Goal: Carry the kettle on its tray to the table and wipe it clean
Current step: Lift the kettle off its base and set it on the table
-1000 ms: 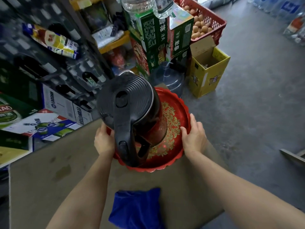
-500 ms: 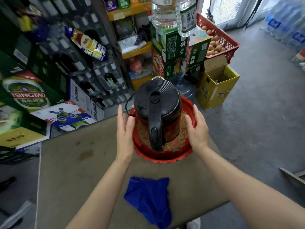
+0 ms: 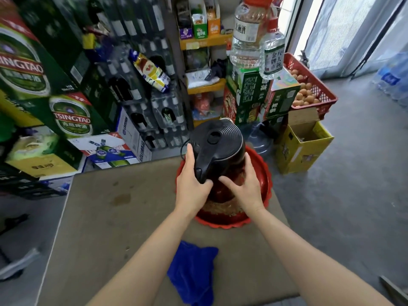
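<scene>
black kettle (image 3: 217, 151): stands upright on the tray at the far right part of the tabletop, ribbed lid up, handle pointing toward the person.
red tray (image 3: 263, 173): round, scalloped rim, gold pattern inside; it rests on the tabletop, its far edge at the tabletop's far edge.
left hand (image 3: 192, 186): wrapped around the kettle's handle and left side, thumb curled across the lower end of the handle.
right hand (image 3: 245, 186): pressed against the kettle's lower right side, fingers spread over the body, thumb pointing toward the left thumb.
blue cloth (image 3: 194, 270): crumpled on the near part of the tabletop, between the two forearms, well apart from the tray.
tabletop (image 3: 99, 228): dull brown-grey, with a few darker stains to the left of the tray.
surroundings: green beer cartons (image 3: 66, 120) stacked at left, a yellow cardboard box (image 3: 302, 146) on the floor to the right, a red crate of eggs (image 3: 309, 89) behind it.
</scene>
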`<state>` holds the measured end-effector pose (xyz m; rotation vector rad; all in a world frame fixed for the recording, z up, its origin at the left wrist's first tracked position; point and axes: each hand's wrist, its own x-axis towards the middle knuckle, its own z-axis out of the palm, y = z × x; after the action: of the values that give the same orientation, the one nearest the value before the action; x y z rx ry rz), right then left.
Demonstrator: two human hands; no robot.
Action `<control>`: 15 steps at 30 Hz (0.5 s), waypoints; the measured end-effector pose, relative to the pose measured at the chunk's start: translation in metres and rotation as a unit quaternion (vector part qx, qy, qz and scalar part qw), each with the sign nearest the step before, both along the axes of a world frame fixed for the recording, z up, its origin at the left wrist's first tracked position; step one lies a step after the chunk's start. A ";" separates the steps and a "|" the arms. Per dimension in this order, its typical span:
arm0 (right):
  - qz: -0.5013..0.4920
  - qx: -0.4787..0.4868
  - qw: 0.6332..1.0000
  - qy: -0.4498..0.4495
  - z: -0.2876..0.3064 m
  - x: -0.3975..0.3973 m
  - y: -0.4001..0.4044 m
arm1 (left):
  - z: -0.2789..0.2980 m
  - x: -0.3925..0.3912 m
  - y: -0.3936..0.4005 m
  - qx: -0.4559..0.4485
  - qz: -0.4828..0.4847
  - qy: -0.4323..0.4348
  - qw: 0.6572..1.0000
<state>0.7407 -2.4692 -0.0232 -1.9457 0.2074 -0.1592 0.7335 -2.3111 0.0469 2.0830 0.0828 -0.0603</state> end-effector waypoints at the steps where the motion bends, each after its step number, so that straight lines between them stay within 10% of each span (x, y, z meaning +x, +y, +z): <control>1: -0.010 -0.006 1.000 -0.004 0.003 0.001 0.004 | 0.002 0.002 0.001 -0.007 0.008 0.000 1.000; 15: -0.007 0.019 0.998 -0.065 0.054 -0.005 0.118 | 0.055 -0.017 0.119 -0.003 0.051 -0.056 0.997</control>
<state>0.7359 -2.3508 0.0306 -1.8886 0.1375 -0.2886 0.7168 -2.1917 0.1024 2.0681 0.1216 0.1180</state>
